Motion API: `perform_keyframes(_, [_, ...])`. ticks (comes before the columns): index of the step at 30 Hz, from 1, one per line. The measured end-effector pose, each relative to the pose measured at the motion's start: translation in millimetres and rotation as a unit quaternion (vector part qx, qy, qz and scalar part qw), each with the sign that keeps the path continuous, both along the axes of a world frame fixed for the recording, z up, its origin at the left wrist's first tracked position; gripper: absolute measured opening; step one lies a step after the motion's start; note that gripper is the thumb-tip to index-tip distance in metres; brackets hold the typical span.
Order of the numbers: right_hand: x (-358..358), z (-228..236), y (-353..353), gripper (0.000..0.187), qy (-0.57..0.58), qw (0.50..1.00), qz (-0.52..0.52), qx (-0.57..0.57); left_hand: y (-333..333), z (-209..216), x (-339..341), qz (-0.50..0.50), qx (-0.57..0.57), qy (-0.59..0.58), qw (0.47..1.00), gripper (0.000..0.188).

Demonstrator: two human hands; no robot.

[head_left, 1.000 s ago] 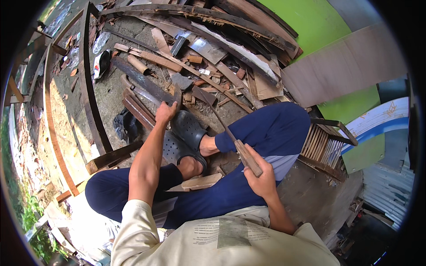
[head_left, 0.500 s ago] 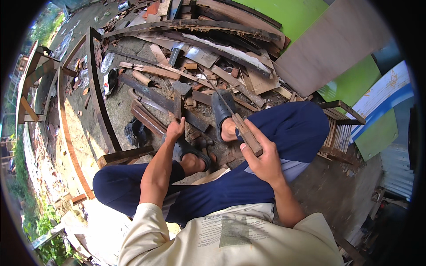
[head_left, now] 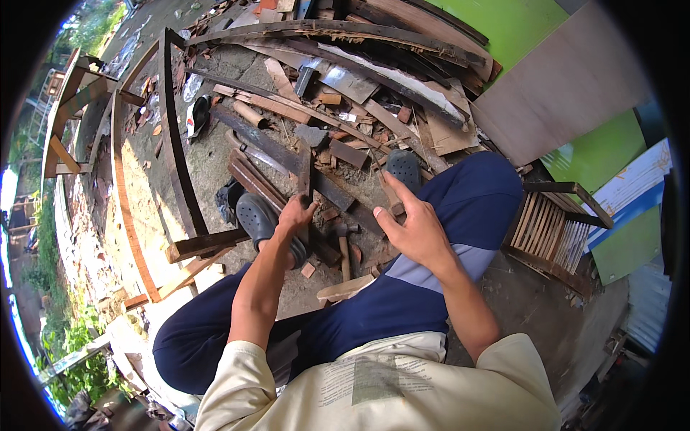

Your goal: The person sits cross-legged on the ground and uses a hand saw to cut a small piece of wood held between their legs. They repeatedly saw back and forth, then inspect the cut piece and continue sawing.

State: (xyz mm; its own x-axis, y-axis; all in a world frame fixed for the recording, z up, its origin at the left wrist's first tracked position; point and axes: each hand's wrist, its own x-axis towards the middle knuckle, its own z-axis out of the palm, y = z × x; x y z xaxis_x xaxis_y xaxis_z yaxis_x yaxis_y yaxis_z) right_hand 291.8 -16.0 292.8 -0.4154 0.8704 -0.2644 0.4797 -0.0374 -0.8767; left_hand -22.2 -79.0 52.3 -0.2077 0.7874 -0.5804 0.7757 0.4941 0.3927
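My left hand [head_left: 295, 213] is closed around a short dark wooden strip [head_left: 305, 172], which points away from me over the scrap-strewn ground. Farther right, my right hand [head_left: 417, 230] holds a tool with a squared wooden handle [head_left: 392, 196], its thumb and index finger stretched along either side. A thin blade-like part seems to run forward from that handle; seen edge-on, its kind is unclear. The other right fingers are hidden under the hand. Between my feet lies a hammer [head_left: 345, 255] with a wooden handle. A dark plank [head_left: 334, 192] lies beyond the left hand.
Grey clogs [head_left: 253, 215] are on my feet. Broken boards [head_left: 402, 43] pile up ahead. A wooden frame [head_left: 172, 136] stands at left, a slatted wooden piece [head_left: 550, 230] at right. Green and brown panels [head_left: 560, 72] lie at the far right.
My right hand has tipped the wooden-handled tool forward and down, so less of it shows. My left foot has shifted left, uncovering the hammer. The left hand keeps hold of the strip.
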Motion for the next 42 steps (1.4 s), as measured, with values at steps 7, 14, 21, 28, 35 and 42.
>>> perform_keyframes(7, [-3.9,-10.6,-0.7,0.064,0.015,0.997,0.012,0.072,-6.3,-18.3,16.7,0.143,0.104,0.07,0.982,0.068])
perform_keyframes(14, [-7.8,-5.2,3.9,0.059,-0.008,1.0,-0.028,-0.003,52.4,-63.3,-26.5,0.263,0.023,-0.003,0.965,0.089])
perform_keyframes(21, [-14.1,-27.8,2.4,0.058,-0.047,0.996,-0.023,0.07,48.3,-106.3,-37.0,0.315,-0.098,-0.098,0.939,0.098])
perform_keyframes(28, [-25.7,-23.4,7.1,0.054,-0.067,0.998,-0.01,0.003,53.7,-42.6,-0.3,0.189,-0.079,-0.019,0.979,0.101])
perform_keyframes(35, [-30.6,-30.7,3.0,0.056,-0.062,0.998,-0.002,-0.006,42.7,-56.5,19.0,0.259,-0.048,-0.002,0.965,0.114])
perform_keyframes(42, [-30.8,-30.6,5.2,0.057,-0.078,0.997,-0.007,-0.027,40.9,-51.8,25.2,0.275,-0.066,-0.047,0.958,0.113])
